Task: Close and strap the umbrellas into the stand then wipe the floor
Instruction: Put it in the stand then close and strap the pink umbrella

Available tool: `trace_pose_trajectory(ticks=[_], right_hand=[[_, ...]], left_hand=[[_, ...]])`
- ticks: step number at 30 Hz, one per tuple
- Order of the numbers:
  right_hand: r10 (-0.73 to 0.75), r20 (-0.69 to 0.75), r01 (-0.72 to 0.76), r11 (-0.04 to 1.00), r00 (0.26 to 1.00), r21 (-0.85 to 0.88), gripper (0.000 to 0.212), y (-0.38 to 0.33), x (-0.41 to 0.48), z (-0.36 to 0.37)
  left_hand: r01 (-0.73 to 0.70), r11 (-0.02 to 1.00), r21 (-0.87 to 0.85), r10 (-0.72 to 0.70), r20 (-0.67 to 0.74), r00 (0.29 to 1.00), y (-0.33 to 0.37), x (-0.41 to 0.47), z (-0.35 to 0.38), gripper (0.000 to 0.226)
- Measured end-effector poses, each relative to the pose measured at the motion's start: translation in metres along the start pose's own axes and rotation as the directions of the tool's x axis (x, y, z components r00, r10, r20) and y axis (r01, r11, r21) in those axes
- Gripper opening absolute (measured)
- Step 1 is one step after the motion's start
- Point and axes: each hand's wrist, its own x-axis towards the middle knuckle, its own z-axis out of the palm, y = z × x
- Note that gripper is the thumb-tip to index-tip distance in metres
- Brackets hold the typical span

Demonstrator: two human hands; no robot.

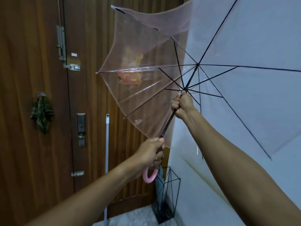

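So, going from the far left: a dark green checked cloth (42, 114) hangs off a small hook on the wooden door (24, 70), well left of the umbrella (140, 85). Closer to the umbrella there's the metal door lock (81, 129), and just past that a white pole (107, 144) leaning upright against the door.

The umbrella itself is a see-through pink one, still open, canopy tipped on its side facing the door with a red and orange print on one panel. Its black ribs fan out from the shaft toward the white wall (244, 38) on the right.

Left hand (152, 150) is wrapped tight around the bottom of the umbrella shaft, fingers closed, right above the curved pink handle (149, 176) that pokes out below the fist. Right hand (182, 105) is higher up the same shaft, fingers curled shut around it just under where the ribs meet.

Directly below the umbrella handle sits the black wire stand (169, 193) in the corner, on the pale floor (133, 216), with a grey folded umbrella (159, 178) already standing in it.
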Motion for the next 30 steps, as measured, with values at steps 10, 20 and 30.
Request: trace_pose_trajectory(ticks=[10, 20, 30], right_hand=[[0.102, 0.069, -0.105, 0.994, 0.992, 0.041, 0.049, 0.035, -0.032, 0.0], [0.128, 0.038, -0.128, 0.992, 0.991, -0.016, 0.048, 0.047, -0.059, 0.009], [0.096, 0.062, -0.082, 0.977, 0.993, -0.198, 0.05, 0.049, -0.08, 0.014]], left_hand=[[-0.043, 0.972, 0.23, 0.091, -0.2, 0.976, -0.001, 0.019, 0.001, 0.035], [-0.056, 0.998, -0.039, 0.05, -0.143, 0.988, -0.002, 0.021, 0.015, 0.037], [-0.125, 0.979, 0.16, 0.172, -0.328, 0.929, -0.008, 0.005, 0.015, 0.046]])
